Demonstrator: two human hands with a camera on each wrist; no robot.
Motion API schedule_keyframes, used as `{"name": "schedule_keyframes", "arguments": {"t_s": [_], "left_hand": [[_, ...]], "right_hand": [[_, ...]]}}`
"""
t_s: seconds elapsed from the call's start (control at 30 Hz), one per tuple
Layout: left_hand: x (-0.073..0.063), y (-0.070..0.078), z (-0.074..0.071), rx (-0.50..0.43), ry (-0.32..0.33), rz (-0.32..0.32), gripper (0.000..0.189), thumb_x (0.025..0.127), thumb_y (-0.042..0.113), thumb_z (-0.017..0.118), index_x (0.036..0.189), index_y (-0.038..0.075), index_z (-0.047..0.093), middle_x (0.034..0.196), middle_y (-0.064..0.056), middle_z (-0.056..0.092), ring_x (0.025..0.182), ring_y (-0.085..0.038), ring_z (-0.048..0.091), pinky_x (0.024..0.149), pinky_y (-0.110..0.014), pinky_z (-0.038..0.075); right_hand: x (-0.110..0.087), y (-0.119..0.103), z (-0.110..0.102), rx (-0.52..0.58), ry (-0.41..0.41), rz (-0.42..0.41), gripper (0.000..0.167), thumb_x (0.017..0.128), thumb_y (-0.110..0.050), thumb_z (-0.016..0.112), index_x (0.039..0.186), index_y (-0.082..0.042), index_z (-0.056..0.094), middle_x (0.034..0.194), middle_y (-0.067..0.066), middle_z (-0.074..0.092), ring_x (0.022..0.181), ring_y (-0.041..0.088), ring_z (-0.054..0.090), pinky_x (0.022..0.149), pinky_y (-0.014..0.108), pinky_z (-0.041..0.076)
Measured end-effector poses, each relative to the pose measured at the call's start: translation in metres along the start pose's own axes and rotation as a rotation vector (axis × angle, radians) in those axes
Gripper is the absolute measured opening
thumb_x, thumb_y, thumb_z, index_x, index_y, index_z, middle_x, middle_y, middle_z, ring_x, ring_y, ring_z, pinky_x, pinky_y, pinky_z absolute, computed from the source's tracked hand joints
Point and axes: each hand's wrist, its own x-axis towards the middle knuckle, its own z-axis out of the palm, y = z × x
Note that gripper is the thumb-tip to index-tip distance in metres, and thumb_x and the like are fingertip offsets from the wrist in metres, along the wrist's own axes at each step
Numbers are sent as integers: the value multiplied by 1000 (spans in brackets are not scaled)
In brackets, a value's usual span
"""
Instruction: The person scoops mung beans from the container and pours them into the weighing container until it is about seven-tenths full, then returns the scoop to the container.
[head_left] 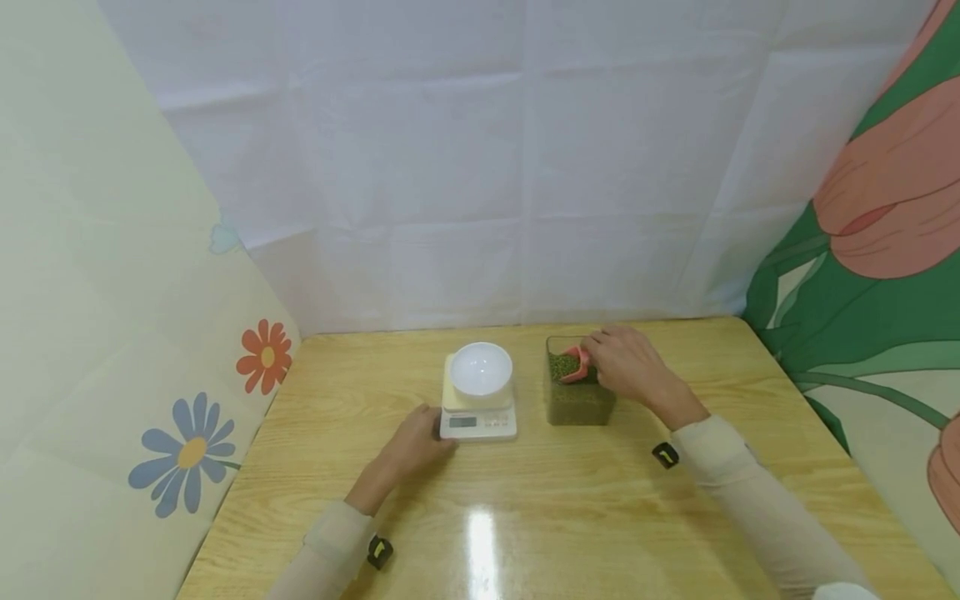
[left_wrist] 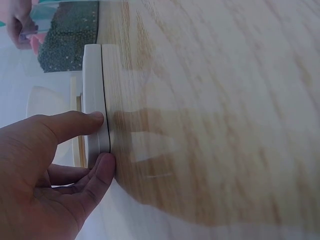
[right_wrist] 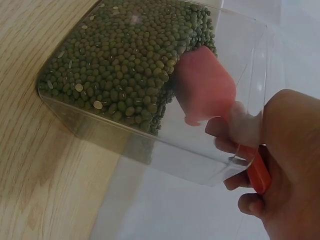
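Note:
My right hand [head_left: 628, 364] grips the handle of a red scoop [right_wrist: 207, 85] at the rim of a clear square container [head_left: 581, 410]. Green mung beans [right_wrist: 120, 60] fill the lower part of this container, and the scoop's head lies among them at the top. My left hand [head_left: 415, 437] holds the front left corner of a white kitchen scale [head_left: 491, 425]; in the left wrist view the thumb [left_wrist: 92, 120] and fingers touch the scale's edge. A white bowl [head_left: 482, 369] rests on the scale's plate, and its visible inside holds nothing.
Everything stands on a wooden table [head_left: 585, 508] against a white cloth backdrop [head_left: 465, 167]. One small black object with a yellow mark [head_left: 665, 454] lies by the right wrist, and a similar black object [head_left: 379, 551] lies by the left forearm.

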Motion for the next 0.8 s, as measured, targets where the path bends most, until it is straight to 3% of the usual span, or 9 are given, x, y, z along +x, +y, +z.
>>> {"name": "schedule_keyframes", "arguments": {"t_s": [0.4, 0.8], "left_hand": [[-1, 0, 0, -11, 4, -1, 41, 88, 15, 86, 124, 1, 74, 104, -8, 72, 96, -20, 59, 92, -44, 59], [0, -2, 1, -5, 1, -8, 40, 88, 16, 86, 123, 0, 74, 102, -8, 71, 94, -19, 58, 90, -43, 59]], "right_hand": [[1, 2, 5, 47, -52, 33, 8, 93, 0, 69, 92, -8, 69, 86, 4, 72, 71, 21, 60, 67, 40, 56], [-1, 2, 5, 78, -30, 45, 10, 95, 1, 67, 90, -8, 68, 82, 4, 69, 69, 20, 57, 64, 37, 53]]}}
